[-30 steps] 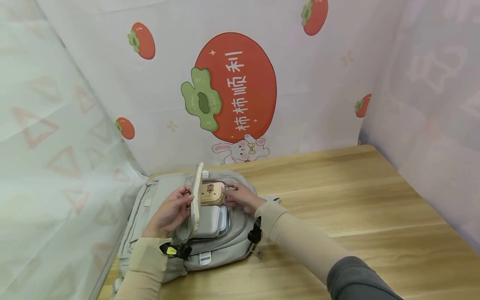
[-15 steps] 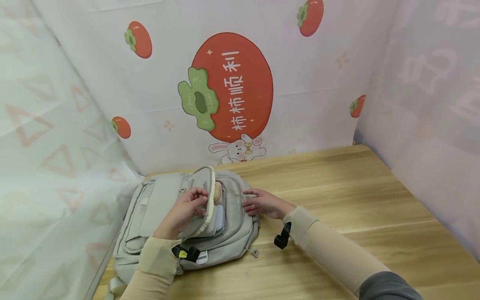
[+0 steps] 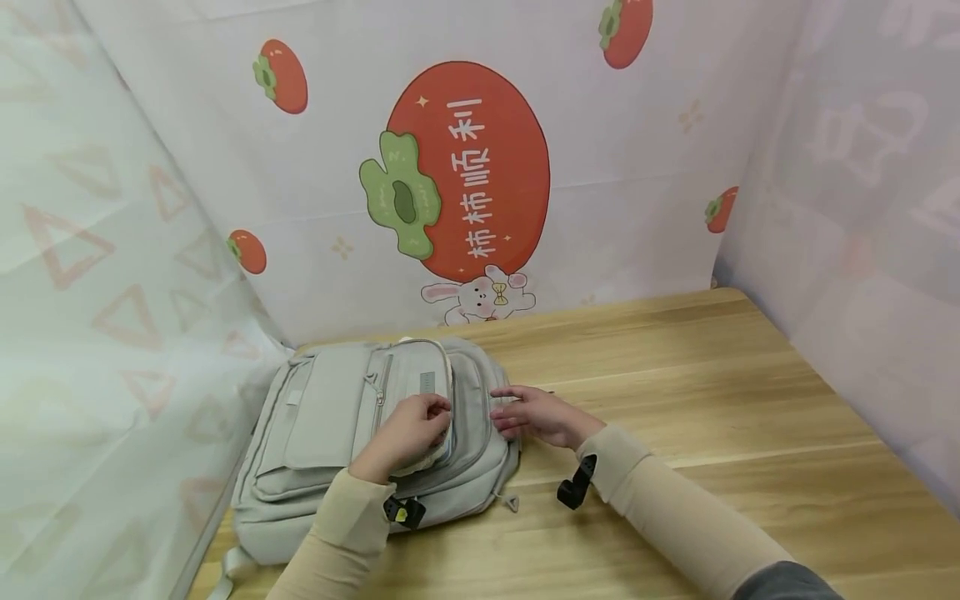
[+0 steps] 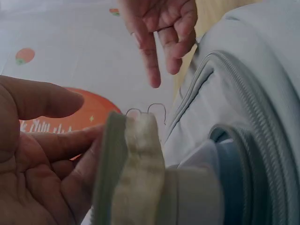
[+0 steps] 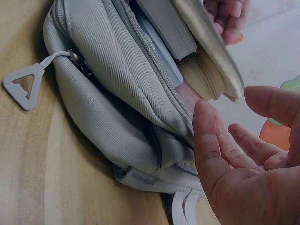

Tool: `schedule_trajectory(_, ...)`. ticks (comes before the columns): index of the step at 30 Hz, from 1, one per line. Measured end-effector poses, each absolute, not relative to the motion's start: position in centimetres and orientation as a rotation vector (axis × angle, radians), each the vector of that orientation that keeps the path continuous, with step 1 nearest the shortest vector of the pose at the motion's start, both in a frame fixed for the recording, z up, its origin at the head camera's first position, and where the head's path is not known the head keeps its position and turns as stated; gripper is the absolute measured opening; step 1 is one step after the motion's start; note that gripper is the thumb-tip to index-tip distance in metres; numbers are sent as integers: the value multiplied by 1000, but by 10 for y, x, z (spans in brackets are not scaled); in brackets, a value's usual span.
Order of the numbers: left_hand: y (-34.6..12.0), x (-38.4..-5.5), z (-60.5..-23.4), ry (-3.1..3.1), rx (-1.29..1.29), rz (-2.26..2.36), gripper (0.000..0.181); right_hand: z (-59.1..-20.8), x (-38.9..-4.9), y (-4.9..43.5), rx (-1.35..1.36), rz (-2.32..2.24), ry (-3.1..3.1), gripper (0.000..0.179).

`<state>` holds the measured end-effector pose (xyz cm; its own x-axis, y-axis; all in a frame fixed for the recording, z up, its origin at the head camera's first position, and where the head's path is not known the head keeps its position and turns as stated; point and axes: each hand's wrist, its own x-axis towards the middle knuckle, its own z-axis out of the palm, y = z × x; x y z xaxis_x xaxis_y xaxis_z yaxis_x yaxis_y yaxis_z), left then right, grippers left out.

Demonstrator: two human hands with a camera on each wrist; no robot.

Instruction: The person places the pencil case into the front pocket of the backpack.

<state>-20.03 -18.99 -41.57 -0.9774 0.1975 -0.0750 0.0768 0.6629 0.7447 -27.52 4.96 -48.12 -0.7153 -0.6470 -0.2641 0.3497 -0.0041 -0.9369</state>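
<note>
A grey backpack [image 3: 330, 408] lies flat on the table, its front pocket unzipped. My left hand [image 3: 411, 433] is at the free edge of the pocket flap [image 4: 110, 164]; in the left wrist view its fingertips touch the flap's outer side and the thumb stands apart from it. Inside the pocket, the right wrist view shows a grey case [image 5: 171, 28], a tan case [image 5: 201, 75] and a pale blue one [image 5: 159, 51], partly covered by the flap. Just off the backpack's right side, my right hand [image 3: 543, 415] hovers with spread fingers and nothing in it.
The wooden table [image 3: 675, 417] extends right of the backpack. A triangular zipper pull [image 5: 24, 86] hangs from the backpack's near side. A printed cloth [image 3: 600, 167] stands behind the table, with more cloth along both sides.
My left hand has swung the flap rightward and down over the cases. My right hand has left the tan case in the pocket and drawn back to the right.
</note>
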Motion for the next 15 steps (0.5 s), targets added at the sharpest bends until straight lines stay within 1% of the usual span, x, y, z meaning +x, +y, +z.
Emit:
schedule_trajectory(4, -176, -195, -417, 2888, 395, 894, 17, -484, -270, 59, -310, -1810, 1562, 52)
schedule_trajectory(8, -164, -188, -416, 3002, 483, 629, 16, -488, -269, 67, -324, -1809, 1569, 51)
schedule_trajectory(12, -160, -184, -412, 3041, 513, 432, 13, -490, -269, 78, -338, -1811, 1586, 51)
schedule_trajectory(15, -159, -185, -399, 3034, 470, 421, 12, -490, -268, 90, -326, -1790, 1622, 50)
